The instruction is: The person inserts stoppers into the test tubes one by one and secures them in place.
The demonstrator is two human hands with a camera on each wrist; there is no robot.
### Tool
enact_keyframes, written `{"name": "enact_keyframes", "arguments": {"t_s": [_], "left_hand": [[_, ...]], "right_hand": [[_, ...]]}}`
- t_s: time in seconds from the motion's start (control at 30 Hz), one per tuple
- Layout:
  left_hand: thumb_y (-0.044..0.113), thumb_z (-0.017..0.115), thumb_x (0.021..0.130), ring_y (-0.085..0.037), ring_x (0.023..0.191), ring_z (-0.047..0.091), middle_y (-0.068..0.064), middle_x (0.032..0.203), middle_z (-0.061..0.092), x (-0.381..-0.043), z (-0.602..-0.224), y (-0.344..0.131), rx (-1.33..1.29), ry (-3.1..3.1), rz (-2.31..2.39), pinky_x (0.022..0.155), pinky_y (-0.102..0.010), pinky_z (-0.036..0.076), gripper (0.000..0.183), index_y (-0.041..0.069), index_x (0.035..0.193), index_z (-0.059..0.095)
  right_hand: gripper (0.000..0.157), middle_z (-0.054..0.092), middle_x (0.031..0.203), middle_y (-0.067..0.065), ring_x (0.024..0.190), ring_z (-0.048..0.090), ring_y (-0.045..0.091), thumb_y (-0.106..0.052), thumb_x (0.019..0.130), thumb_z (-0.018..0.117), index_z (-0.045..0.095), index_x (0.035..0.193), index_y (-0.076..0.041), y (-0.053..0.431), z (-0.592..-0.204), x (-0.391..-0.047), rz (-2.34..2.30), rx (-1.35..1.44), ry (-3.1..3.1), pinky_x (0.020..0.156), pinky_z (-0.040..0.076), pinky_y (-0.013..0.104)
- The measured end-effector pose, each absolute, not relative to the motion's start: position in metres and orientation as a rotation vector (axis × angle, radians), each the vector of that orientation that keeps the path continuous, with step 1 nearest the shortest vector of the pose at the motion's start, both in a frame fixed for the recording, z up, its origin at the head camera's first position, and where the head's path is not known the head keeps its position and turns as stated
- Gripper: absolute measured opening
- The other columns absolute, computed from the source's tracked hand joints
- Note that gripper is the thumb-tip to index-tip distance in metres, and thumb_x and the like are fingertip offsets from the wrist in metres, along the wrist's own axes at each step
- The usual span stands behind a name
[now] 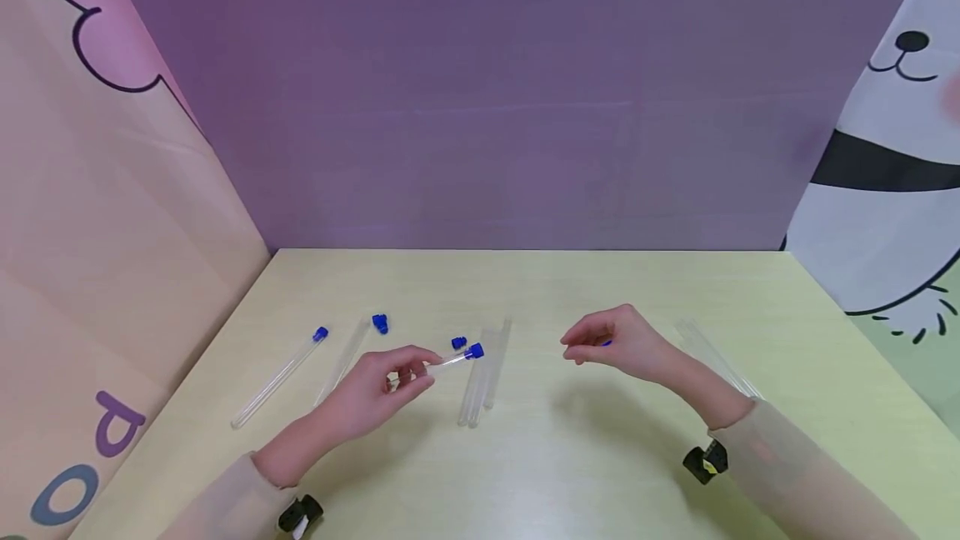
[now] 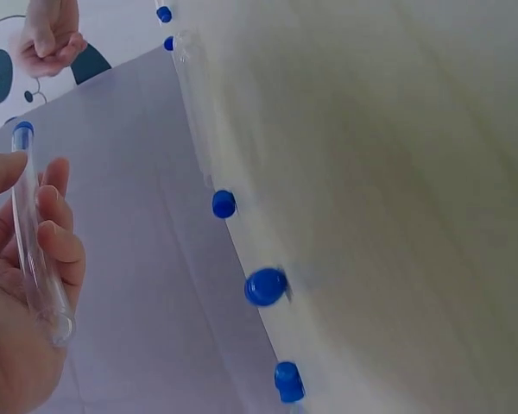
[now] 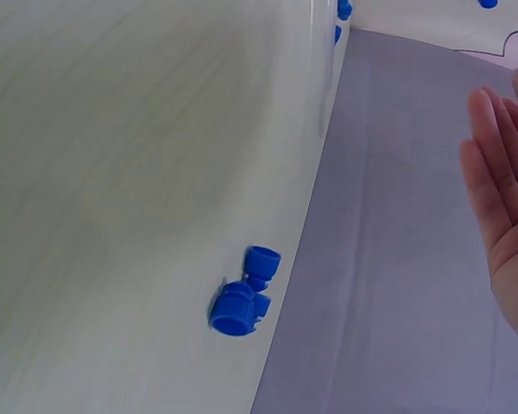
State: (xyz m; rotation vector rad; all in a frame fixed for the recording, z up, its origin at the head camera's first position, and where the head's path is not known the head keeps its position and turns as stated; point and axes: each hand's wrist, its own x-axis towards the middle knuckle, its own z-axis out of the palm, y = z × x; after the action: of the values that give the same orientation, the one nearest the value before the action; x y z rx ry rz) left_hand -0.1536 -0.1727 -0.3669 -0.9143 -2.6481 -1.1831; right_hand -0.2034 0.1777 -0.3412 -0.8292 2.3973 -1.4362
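My left hand (image 1: 378, 386) pinches a clear test tube (image 2: 36, 233) with a blue cap (image 1: 474, 351) on its end. The tube is held above the table, its capped end pointing right. Inside the left hand, its lower part is mostly hidden in the head view. My right hand (image 1: 618, 344) hovers over the table on the right, fingers loosely extended. Nothing shows in it in the right wrist view (image 3: 509, 181). A bit of blue is visible by its thumb in the head view; loose blue caps (image 3: 233, 309) lie on the table in the right wrist view.
Another capped tube (image 1: 277, 382) lies at the left, beside an uncapped tube (image 1: 347, 361). Several clear tubes (image 1: 474, 394) lie mid-table, and more tubes (image 1: 708, 352) lie partly behind the right forearm. Loose caps (image 1: 380, 323) sit toward the back. A purple backdrop (image 1: 525, 107) borders the table.
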Motion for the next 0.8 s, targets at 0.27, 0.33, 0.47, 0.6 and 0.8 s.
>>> {"name": "enact_keyframes", "arguments": {"t_s": [0.27,0.33,0.47,0.6,0.8], "left_hand": [[0.022,0.061,0.086,-0.007,0.056,0.047,0.011,0.072,0.054,-0.149,-0.360,-0.195,-0.768,-2.661,-1.140,0.044,-0.021,0.036,0.020,0.019,0.106,0.062],[0.020,0.061,0.086,-0.008,0.055,0.047,0.008,0.072,0.055,-0.149,-0.360,-0.199,-0.738,-2.658,-1.133,0.045,-0.021,0.037,0.020,0.020,0.106,0.061],[0.019,0.062,0.086,-0.006,0.058,0.049,0.006,0.074,0.058,-0.148,-0.359,-0.209,-0.704,-2.645,-1.087,0.048,-0.021,0.041,0.019,0.018,0.105,0.062],[0.018,0.063,0.085,-0.004,0.061,0.051,0.008,0.074,0.059,-0.148,-0.357,-0.216,-0.685,-2.628,-1.022,0.051,-0.022,0.044,0.018,0.015,0.102,0.063],[0.018,0.065,0.083,-0.002,0.060,0.050,0.014,0.073,0.057,-0.148,-0.355,-0.225,-0.673,-2.637,-0.857,0.052,-0.022,0.044,0.017,0.015,0.100,0.063]], "right_hand": [[0.023,0.067,0.083,0.002,0.076,0.062,0.035,-0.026,0.076,0.072,0.069,0.092,-0.010,0.186,-0.346,-0.205,-1.411,-0.813,2.425,0.067,0.051,0.032],[0.024,0.067,0.084,0.001,0.076,0.063,0.033,-0.026,0.076,0.072,0.069,0.092,-0.009,0.189,-0.349,-0.206,-1.394,-0.828,2.440,0.067,0.051,0.031],[0.024,0.066,0.084,-0.003,0.074,0.064,0.025,-0.027,0.076,0.071,0.069,0.092,-0.010,0.197,-0.355,-0.206,-1.342,-0.880,2.490,0.067,0.051,0.029],[0.023,0.066,0.084,-0.005,0.073,0.063,0.014,-0.025,0.077,0.071,0.069,0.092,-0.008,0.203,-0.360,-0.206,-1.293,-0.926,2.538,0.067,0.051,0.028],[0.024,0.066,0.084,-0.007,0.073,0.061,0.010,-0.026,0.076,0.071,0.069,0.093,-0.008,0.212,-0.363,-0.205,-1.240,-0.958,2.594,0.067,0.050,0.028]]}}
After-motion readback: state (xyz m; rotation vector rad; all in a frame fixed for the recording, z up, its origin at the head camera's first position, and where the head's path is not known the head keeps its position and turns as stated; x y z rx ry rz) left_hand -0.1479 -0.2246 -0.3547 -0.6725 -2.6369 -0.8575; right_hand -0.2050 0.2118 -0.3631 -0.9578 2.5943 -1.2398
